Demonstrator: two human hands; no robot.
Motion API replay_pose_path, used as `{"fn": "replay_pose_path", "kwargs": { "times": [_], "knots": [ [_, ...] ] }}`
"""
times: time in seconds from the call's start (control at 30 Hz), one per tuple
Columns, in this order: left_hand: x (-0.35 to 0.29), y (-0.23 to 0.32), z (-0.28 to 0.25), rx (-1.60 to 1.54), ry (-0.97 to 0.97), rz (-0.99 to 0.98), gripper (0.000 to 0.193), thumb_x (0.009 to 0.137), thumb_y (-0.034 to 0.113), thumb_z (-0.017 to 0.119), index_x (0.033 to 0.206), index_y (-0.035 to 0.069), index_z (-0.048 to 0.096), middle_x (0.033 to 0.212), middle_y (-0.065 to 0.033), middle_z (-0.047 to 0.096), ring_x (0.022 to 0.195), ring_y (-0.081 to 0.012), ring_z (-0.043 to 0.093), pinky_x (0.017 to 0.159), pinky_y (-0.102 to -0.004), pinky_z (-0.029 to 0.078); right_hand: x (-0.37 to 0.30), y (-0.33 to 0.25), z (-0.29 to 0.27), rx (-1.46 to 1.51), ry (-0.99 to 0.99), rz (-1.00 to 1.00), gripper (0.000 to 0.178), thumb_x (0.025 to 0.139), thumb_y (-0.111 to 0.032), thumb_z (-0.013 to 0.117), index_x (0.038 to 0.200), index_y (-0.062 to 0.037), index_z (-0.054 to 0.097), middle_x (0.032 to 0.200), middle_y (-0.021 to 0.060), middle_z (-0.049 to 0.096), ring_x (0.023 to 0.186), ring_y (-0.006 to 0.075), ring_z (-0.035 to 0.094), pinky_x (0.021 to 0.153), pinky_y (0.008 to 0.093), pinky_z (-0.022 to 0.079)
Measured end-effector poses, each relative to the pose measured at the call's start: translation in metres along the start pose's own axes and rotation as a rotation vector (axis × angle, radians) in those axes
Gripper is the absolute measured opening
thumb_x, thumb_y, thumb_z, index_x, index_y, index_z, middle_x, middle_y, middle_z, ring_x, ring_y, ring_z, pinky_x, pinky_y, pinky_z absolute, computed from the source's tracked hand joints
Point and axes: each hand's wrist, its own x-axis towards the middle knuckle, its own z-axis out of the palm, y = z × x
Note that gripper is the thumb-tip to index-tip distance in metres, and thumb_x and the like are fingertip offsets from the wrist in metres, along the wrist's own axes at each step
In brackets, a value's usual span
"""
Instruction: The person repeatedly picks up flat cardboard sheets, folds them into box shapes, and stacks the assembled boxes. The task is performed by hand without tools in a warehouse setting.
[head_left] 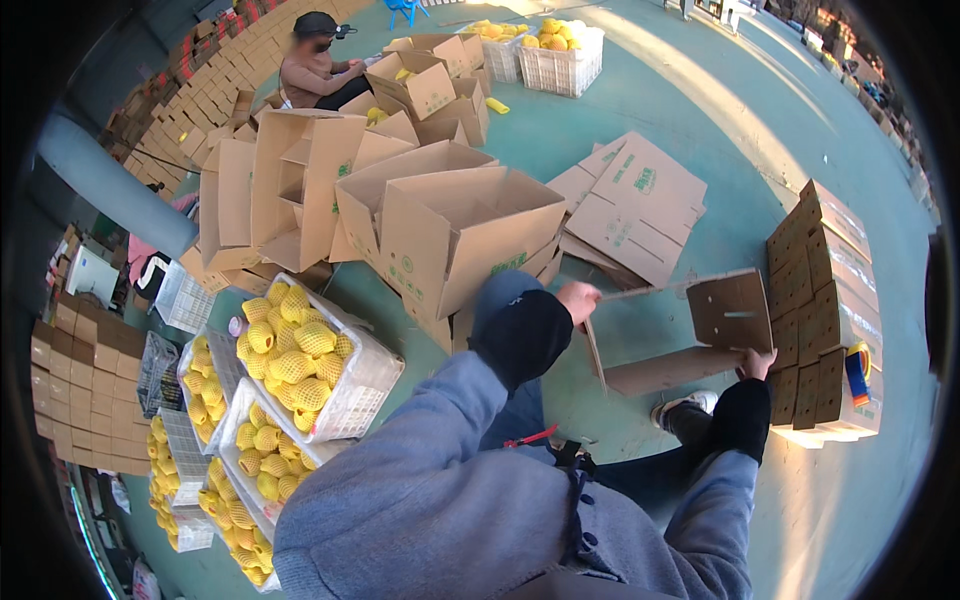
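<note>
An unfolded cardboard box (668,371) is spread into an open frame in front of me, and green floor shows through it. My left hand (578,301) is closed on its left upper edge. At its right lower corner, my right hand (757,363) is closed on the cardboard. The box's inner right panel has a slot cut in it. Just beyond the box lies a pile of flat cartons (640,205) with green print. Several opened cartons (470,225) stand close to the left of my left hand.
Plastic crates (365,385) of yellow net-wrapped fruit (290,345) stand at the left. A stack of folded cartons (825,310) rises at the right, with coloured tape rolls (858,373) against it. Farther off, a person (320,70) sits among boxes, near white fruit crates (565,65).
</note>
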Motion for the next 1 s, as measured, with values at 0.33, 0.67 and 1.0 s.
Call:
{"fn": "replay_pose_path", "kwargs": {
  "times": [0.33,0.67,1.0],
  "knots": [
    [0.038,-0.017,-0.039,0.828,-0.331,0.589,0.019,0.084,0.009,0.054,0.096,0.001,0.066,0.080,-0.0120,0.066,0.073,-0.0236,0.064,0.066,-0.0363,0.053,-0.010,-0.033,-0.043,-1.068,-0.700,-0.282,0.019,0.085,-0.006,0.051,0.100,0.0011,0.060,0.071,0.0083,0.059,0.061,0.0194,0.056,0.053,0.0365,0.046],
    [0.128,-0.097,0.010,1.016,-0.203,0.180,0.022,0.081,0.016,0.056,0.087,0.000,0.069,0.091,-0.0236,0.067,0.086,-0.0385,0.066,0.072,-0.0451,0.053,-0.054,0.010,0.003,-1.110,-0.634,0.284,0.039,0.073,-0.024,0.072,0.106,-0.0059,0.062,0.101,0.0147,0.063,0.091,0.0269,0.060,0.077,0.0391,0.048],
    [0.049,-0.015,0.030,1.076,0.279,0.374,0.034,0.078,0.012,0.058,0.110,0.002,0.062,0.108,-0.0195,0.065,0.102,-0.0370,0.061,0.091,-0.0423,0.047,-0.100,0.014,0.037,-1.061,-0.346,0.078,0.045,0.084,-0.014,0.052,0.128,-0.0109,0.045,0.104,0.0243,0.065,0.098,0.0422,0.062,0.085,0.0486,0.048]
  ]
}}
